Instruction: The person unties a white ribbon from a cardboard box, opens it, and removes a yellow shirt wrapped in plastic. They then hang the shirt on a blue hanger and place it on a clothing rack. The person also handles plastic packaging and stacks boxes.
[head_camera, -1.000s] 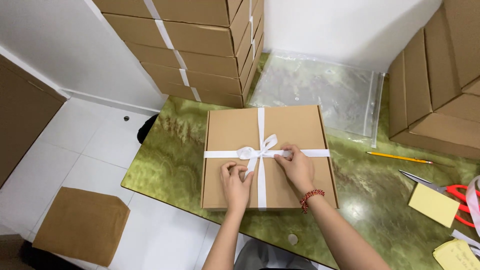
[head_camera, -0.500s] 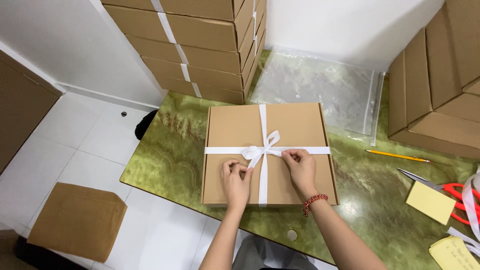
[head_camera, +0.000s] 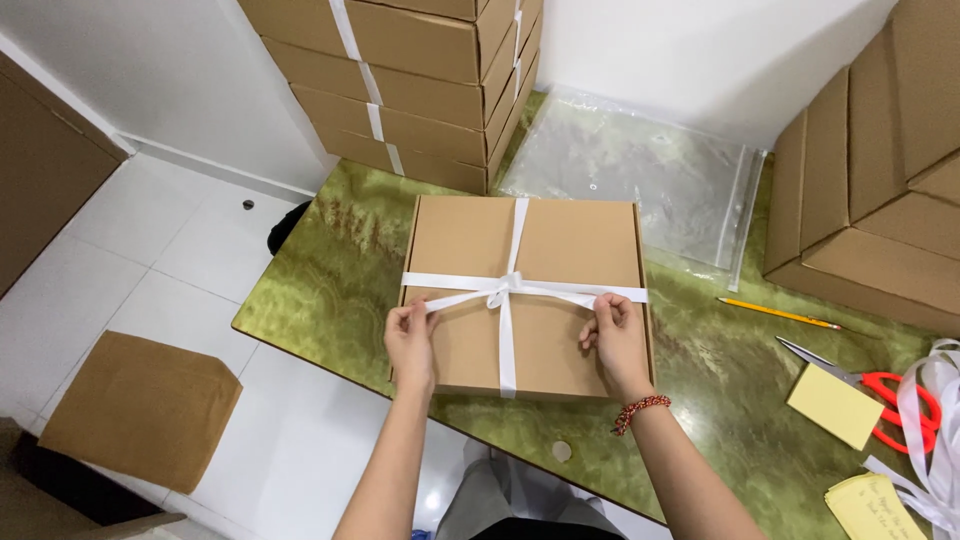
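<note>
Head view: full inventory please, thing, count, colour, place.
Flat cardboard box: 1, brown, centre of the table.
Ribbon: 1, white, crossed over the box, knotted at the middle.
Table: 1, green marbled.
Stacked boxes: several, brown with white ribbon, back left.
Cardboard boxes: several, brown, right.
Clear zip bag: 1, behind the box.
Pencil: 1, yellow, right of the box.
Scissors: 1, red handles, far right.
Sticky notes: 2 pads, yellow, right edge.
Loose ribbon: white, far right.
Box on the floor: 1, brown, left.
Left hand: pinching a ribbon end.
Right hand: pinching the other end; red bracelet.
</note>
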